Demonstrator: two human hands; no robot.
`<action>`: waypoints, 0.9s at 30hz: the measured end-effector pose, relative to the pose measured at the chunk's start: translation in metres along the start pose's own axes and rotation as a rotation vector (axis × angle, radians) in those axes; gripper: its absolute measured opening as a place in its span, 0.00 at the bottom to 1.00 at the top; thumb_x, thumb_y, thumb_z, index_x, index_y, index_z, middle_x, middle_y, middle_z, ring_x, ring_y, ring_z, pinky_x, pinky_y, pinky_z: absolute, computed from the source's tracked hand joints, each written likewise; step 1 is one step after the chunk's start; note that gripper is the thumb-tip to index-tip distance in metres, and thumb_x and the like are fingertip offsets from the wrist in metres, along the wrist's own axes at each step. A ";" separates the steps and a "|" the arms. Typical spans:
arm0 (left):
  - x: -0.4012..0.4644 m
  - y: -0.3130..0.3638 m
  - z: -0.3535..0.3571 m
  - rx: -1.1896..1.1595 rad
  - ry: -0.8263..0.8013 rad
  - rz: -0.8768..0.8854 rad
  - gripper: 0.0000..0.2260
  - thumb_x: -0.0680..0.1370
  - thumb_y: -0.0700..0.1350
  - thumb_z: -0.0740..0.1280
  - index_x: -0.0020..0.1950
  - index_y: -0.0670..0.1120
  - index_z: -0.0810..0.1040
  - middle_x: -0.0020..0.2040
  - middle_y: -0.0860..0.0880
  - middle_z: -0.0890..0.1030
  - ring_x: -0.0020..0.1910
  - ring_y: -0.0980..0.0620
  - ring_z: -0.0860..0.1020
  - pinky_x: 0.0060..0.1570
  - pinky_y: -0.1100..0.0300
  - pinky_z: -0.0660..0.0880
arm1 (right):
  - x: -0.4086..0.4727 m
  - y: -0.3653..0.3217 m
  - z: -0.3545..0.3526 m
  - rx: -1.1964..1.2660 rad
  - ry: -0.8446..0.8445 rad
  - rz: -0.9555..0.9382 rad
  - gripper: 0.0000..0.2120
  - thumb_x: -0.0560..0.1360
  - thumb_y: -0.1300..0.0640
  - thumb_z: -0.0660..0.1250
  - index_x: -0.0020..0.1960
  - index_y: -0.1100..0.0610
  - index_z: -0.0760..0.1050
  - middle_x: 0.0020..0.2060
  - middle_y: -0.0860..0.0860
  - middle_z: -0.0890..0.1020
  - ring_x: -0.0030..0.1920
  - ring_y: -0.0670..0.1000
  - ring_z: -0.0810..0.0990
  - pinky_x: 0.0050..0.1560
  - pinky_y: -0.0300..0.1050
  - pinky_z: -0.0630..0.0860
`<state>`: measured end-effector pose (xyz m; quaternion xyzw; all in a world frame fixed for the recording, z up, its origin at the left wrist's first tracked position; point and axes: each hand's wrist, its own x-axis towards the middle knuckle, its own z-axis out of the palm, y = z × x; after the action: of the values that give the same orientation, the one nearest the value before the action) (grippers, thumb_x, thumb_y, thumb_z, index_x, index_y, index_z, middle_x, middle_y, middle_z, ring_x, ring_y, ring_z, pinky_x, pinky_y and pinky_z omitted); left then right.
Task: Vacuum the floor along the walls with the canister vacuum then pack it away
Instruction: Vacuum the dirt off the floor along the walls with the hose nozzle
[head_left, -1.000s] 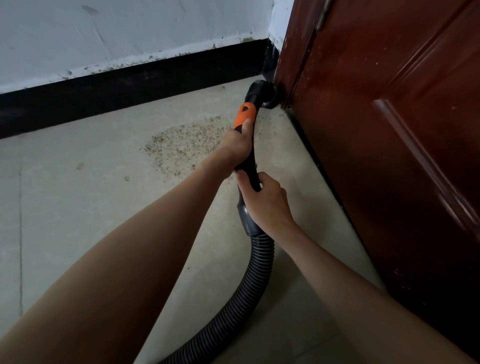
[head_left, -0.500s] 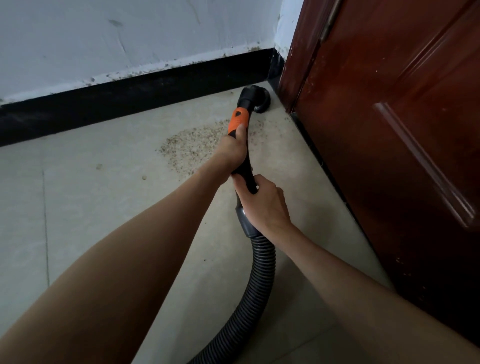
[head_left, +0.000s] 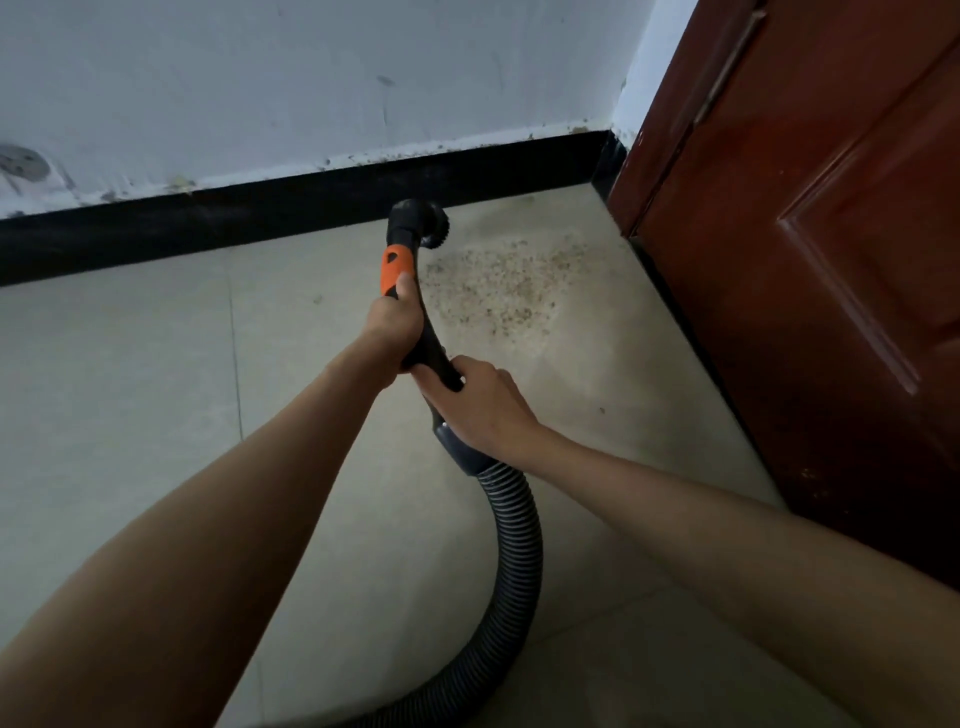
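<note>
both hands grip the vacuum handle (head_left: 415, 332): left hand (head_left: 390, 323) near the orange collar, right hand (head_left: 480, 405) by the hose (head_left: 514, 525). i'd sweep the brush nozzle (head_left: 421, 224), now by the black skirting (head_left: 260, 221), slowly across the crumbs (head_left: 498, 291).

White wall (head_left: 311, 78), black skirting (head_left: 208, 228); pale, perhaps tiled floor (head_left: 130, 389); red-brown door (head_left: 831, 260).

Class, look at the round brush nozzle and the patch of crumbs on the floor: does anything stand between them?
Nothing visible does. The brush nozzle sits just left of the crumb patch, with only bare floor tile between. The door stands beyond the patch, to the right, and the black skirting behind it.
</note>
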<state>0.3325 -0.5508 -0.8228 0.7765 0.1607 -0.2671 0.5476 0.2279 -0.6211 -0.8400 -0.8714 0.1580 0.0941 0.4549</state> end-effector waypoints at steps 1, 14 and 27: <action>-0.003 -0.002 -0.006 0.001 0.009 -0.015 0.26 0.82 0.58 0.49 0.67 0.38 0.65 0.57 0.37 0.76 0.55 0.39 0.77 0.57 0.46 0.75 | -0.002 -0.004 0.003 0.006 -0.017 -0.006 0.20 0.77 0.38 0.61 0.35 0.51 0.69 0.29 0.48 0.76 0.31 0.51 0.77 0.30 0.43 0.69; -0.025 -0.034 -0.004 0.019 -0.001 -0.147 0.26 0.82 0.58 0.48 0.65 0.38 0.67 0.47 0.41 0.74 0.46 0.43 0.74 0.41 0.52 0.73 | -0.025 0.016 0.014 -0.012 -0.107 0.061 0.20 0.76 0.37 0.60 0.35 0.52 0.70 0.31 0.50 0.79 0.35 0.52 0.81 0.36 0.45 0.73; 0.006 -0.003 0.041 0.100 -0.011 -0.066 0.25 0.82 0.58 0.48 0.63 0.38 0.68 0.38 0.44 0.71 0.36 0.48 0.72 0.30 0.57 0.69 | 0.012 0.035 -0.021 0.040 -0.027 0.082 0.19 0.76 0.39 0.62 0.34 0.51 0.70 0.32 0.49 0.77 0.33 0.49 0.76 0.32 0.43 0.69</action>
<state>0.3266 -0.5885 -0.8392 0.7957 0.1696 -0.2973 0.4997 0.2268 -0.6599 -0.8585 -0.8536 0.1892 0.1212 0.4700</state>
